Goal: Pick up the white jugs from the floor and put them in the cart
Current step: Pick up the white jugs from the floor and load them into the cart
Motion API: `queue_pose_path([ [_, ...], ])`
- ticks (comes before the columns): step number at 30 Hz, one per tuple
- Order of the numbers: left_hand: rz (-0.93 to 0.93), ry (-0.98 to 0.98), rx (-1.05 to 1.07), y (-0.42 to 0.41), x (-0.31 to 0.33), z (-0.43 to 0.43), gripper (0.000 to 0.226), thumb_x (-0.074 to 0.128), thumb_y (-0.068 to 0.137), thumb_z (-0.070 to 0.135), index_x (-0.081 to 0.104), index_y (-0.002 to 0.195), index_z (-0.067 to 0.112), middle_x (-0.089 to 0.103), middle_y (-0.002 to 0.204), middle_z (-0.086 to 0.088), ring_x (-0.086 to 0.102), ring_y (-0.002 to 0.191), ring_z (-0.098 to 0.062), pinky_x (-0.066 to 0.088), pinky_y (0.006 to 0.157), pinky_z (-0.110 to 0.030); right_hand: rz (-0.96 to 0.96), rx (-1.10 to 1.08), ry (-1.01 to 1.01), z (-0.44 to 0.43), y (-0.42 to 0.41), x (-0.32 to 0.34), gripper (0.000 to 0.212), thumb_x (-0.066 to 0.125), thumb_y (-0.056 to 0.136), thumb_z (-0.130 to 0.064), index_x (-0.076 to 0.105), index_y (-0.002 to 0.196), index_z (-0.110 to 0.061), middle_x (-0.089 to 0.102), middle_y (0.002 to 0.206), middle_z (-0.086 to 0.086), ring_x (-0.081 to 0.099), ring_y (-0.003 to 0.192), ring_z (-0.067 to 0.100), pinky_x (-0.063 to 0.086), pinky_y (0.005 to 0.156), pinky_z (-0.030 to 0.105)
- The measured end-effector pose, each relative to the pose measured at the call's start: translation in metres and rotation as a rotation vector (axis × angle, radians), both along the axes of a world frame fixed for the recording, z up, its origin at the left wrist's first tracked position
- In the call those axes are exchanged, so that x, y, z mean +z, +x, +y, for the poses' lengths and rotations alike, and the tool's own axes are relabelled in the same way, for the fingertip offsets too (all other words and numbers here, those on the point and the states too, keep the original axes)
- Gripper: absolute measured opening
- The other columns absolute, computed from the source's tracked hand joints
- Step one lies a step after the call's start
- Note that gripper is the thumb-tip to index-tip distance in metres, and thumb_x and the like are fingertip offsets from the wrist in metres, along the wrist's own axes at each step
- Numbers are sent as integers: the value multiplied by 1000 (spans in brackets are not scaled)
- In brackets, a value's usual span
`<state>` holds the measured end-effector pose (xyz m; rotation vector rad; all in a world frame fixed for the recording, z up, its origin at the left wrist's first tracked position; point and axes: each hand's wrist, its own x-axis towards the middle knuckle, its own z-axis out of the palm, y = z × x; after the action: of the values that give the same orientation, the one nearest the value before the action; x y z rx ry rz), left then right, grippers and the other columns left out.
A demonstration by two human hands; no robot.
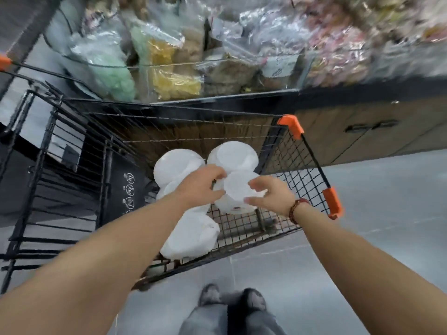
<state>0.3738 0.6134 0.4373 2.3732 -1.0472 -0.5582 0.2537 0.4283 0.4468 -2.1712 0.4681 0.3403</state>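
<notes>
Grip, left hand: fingers spread and curled over the left side of a white jug, touching it
Grip, right hand: fingers parted and pressed to the jug's right side, so the jug sits clamped between both hands
Held jug: inside the cart, above its mesh floor, near the right wall; a small red mark shows low on its side
Other jugs: four more white ones in the basket; two at the far end, the far left jug and the far right jug side by side and touching; a third jug mostly hidden behind the left wrist; a near jug resting under the left forearm
Cart details: black wire basket with orange corner caps
Right wrist: beaded bracelet
Floor: grey tiles; the person's shoes stand just behind the cart
Shelf: beyond the cart, stacked with clear bags of goods, blurred
</notes>
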Motion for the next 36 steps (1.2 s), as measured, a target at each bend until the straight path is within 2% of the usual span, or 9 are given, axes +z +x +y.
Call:
queue_pose_path([
  [6, -24, -249, -116, -48, 67, -142, 37, 74, 81, 22, 62, 115, 17, 61, 108, 2, 56, 96, -9, 42, 81, -18, -129, -347, -59, -101, -113, 64, 32, 76, 78, -32, 66, 103, -15, 65, 96, -2, 61, 94, 16, 50, 83, 30],
  [10, -19, -364, -265, -117, 90, -243, 32, 77, 77, 14, 65, 106, 9, 64, 100, -4, 60, 88, -13, 41, 75, -3, -230, -655, -81, -162, -212, 87, 30, 77, 78, -18, 67, 102, -3, 66, 91, 2, 61, 84, 12, 44, 67, 6],
  [14, -7, -360, -477, -210, 94, -335, 31, 77, 75, 12, 66, 104, 10, 66, 99, -6, 62, 89, -16, 48, 85, -28, -268, -881, -76, -214, -323, 93, 22, 75, 79, -9, 66, 98, -2, 67, 93, 7, 60, 82, 12, 42, 63, 0],
  [18, 19, -298, -697, -314, 92, -412, 35, 76, 78, 19, 63, 110, 11, 62, 105, -1, 57, 94, -13, 45, 90, -26, -271, -1075, -106, -249, -431, 89, 20, 76, 78, -17, 67, 96, -13, 66, 86, 1, 59, 75, 3, 41, 63, 1],
  [21, 31, -284, -844, -386, 90, -456, 40, 76, 79, 19, 62, 115, 11, 61, 108, -2, 54, 96, -11, 43, 92, -26, -284, -1221, -107, -268, -499, 78, 21, 78, 77, -19, 65, 94, -19, 67, 86, 1, 61, 78, 8, 44, 67, 8],
  [25, 50, -271, -1032, -469, 85, -507, 45, 77, 76, 15, 60, 118, 7, 62, 110, -9, 57, 102, -20, 41, 94, -29, -311, -1407, -127, -281, -572, 67, 25, 77, 76, -15, 64, 97, -17, 63, 82, -1, 58, 74, 9, 43, 64, 3],
  [31, 73, -215, -1261, -563, 60, -585, 48, 77, 77, 16, 59, 121, 8, 59, 114, -7, 56, 105, -18, 33, 87, -14, -311, -1689, -51, -310, -644, 31, 28, 76, 78, -12, 63, 102, -9, 61, 81, 1, 57, 67, 3, 44, 60, 4],
  [34, 54, -183, -1385, -603, 47, -635, 49, 75, 78, 20, 57, 123, 12, 56, 114, -1, 51, 102, -11, 36, 91, -20, -270, -1752, -21, -336, -668, 15, 29, 76, 77, -16, 63, 103, -14, 60, 86, -1, 56, 73, 8, 44, 64, 7],
  [36, 50, -177, -1441, -629, 39, -672, 50, 76, 77, 21, 57, 123, 11, 57, 114, -4, 53, 104, -14, 41, 96, -29, -262, -1807, -8, -357, -687, 7, 30, 76, 77, -16, 62, 104, -16, 59, 85, -3, 55, 76, 10, 45, 68, 11],
])
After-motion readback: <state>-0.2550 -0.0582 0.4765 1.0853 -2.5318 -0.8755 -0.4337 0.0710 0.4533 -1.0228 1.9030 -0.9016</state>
